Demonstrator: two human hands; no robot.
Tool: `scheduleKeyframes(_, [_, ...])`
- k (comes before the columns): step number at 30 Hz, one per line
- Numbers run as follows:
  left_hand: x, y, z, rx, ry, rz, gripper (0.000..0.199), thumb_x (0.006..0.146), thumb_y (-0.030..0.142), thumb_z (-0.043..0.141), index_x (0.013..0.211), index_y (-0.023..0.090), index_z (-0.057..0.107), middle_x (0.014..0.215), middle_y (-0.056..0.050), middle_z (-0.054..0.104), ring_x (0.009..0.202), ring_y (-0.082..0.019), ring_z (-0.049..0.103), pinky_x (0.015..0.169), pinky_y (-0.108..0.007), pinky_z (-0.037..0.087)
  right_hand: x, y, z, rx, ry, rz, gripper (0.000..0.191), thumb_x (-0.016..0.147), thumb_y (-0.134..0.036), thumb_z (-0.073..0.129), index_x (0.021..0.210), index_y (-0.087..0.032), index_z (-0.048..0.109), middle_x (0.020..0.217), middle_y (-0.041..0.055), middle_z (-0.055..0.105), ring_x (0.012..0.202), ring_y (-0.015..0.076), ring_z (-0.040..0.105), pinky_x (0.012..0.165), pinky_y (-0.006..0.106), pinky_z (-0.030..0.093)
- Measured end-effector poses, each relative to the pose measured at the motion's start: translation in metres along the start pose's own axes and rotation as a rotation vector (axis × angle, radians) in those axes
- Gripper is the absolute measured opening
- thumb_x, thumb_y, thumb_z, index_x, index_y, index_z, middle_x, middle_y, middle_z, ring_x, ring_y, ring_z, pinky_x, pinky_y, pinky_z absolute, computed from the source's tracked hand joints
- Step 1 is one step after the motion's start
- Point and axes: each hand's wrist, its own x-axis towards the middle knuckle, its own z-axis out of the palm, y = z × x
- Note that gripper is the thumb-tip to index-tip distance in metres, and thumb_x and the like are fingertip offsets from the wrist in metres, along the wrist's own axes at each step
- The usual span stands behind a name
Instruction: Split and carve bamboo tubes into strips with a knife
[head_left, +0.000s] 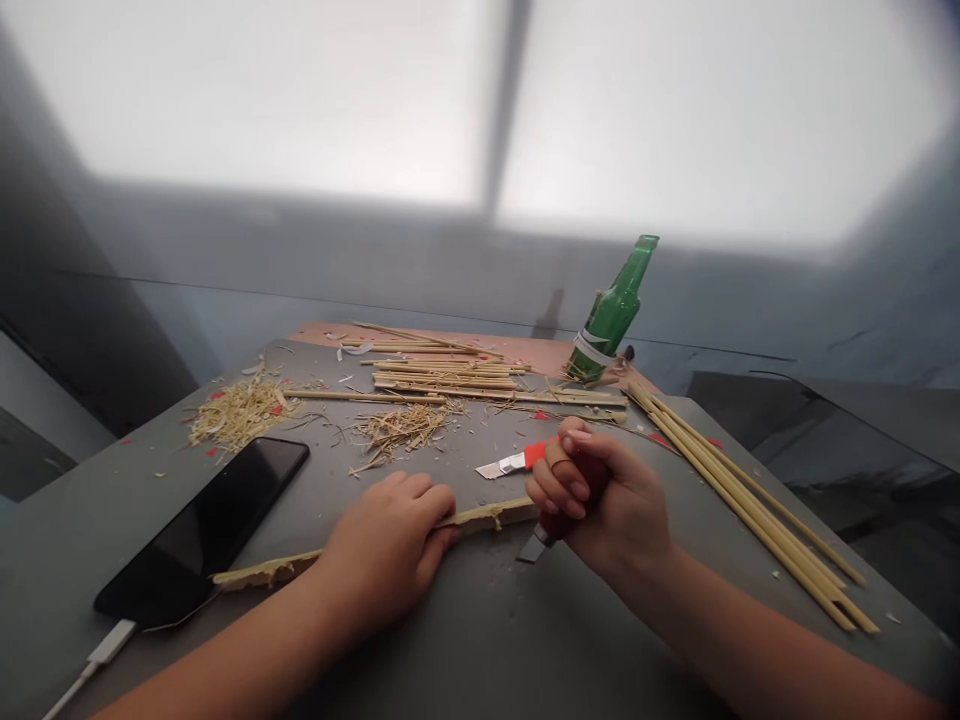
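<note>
My left hand (394, 540) is closed over a split strip of bamboo or reed (491, 514) lying low across the table; its rough, fibrous left end sticks out past my wrist. My right hand (611, 495) is wrapped round the dark red handle of a carving knife (536, 547), whose short angled blade points down to the left, just beneath the strip's right end. Partly behind my right fingers lies an orange utility knife (510, 463) with its blade out. The strip's far right end is hidden by my right hand.
A black phone (202, 530) with a white cable (90, 668) lies at left. Shavings are heaped in a left pile (244, 412) and a middle pile (401, 430). Thin sticks (450, 375) lie at the back, longer sticks (750, 510) at right. A green bottle (613, 312) stands at the back.
</note>
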Motion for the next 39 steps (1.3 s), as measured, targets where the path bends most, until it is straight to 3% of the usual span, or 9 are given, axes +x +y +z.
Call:
scheduleKeyframes(15, [-0.001, -0.002, 0.0, 0.002, 0.004, 0.025, 0.014, 0.096, 0.033, 0.05, 0.093, 0.024, 0.06, 0.1, -0.007, 0.068, 0.092, -0.027, 0.058, 0.078, -0.039, 0.045, -0.003, -0.004, -0.004, 0.004, -0.076, 0.043, 0.02, 0.067, -0.025, 0.061, 0.048, -0.022, 0.053, 0.034, -0.0076, 0.032, 0.031, 0.0092, 0.025, 0.039, 0.025, 0.033])
scheduleKeyframes(26, [0.0, -0.002, 0.001, 0.001, 0.024, 0.021, 0.012, 0.094, 0.032, 0.05, 0.09, 0.026, 0.06, 0.098, -0.007, 0.068, 0.092, -0.028, 0.06, 0.077, -0.04, 0.045, -0.002, -0.002, -0.005, 0.019, -0.055, 0.058, 0.021, 0.066, -0.025, 0.062, 0.047, -0.022, 0.053, 0.034, -0.0072, 0.035, 0.03, 0.0087, 0.023, 0.039, 0.025, 0.031])
scheduleKeyframes(31, [0.0, -0.002, -0.001, -0.014, -0.003, 0.023, 0.022, 0.099, 0.036, 0.044, 0.093, 0.023, 0.06, 0.099, -0.008, 0.068, 0.093, -0.027, 0.06, 0.08, -0.039, 0.044, -0.005, -0.002, -0.002, -0.043, -0.043, -0.028, 0.02, 0.067, -0.024, 0.063, 0.05, -0.021, 0.054, 0.037, -0.0057, 0.04, 0.034, 0.0103, 0.034, 0.042, 0.026, 0.036])
scheduleKeyframes(39, [0.002, -0.005, -0.001, -0.059, -0.022, -0.019, 0.016, 0.093, 0.035, 0.054, 0.083, 0.023, 0.055, 0.09, -0.005, 0.066, 0.085, -0.025, 0.059, 0.072, -0.035, 0.041, -0.011, 0.005, 0.007, -0.141, -0.034, -0.196, 0.024, 0.072, -0.028, 0.068, 0.052, -0.022, 0.056, 0.04, -0.0041, 0.047, 0.039, 0.0136, 0.042, 0.043, 0.027, 0.035])
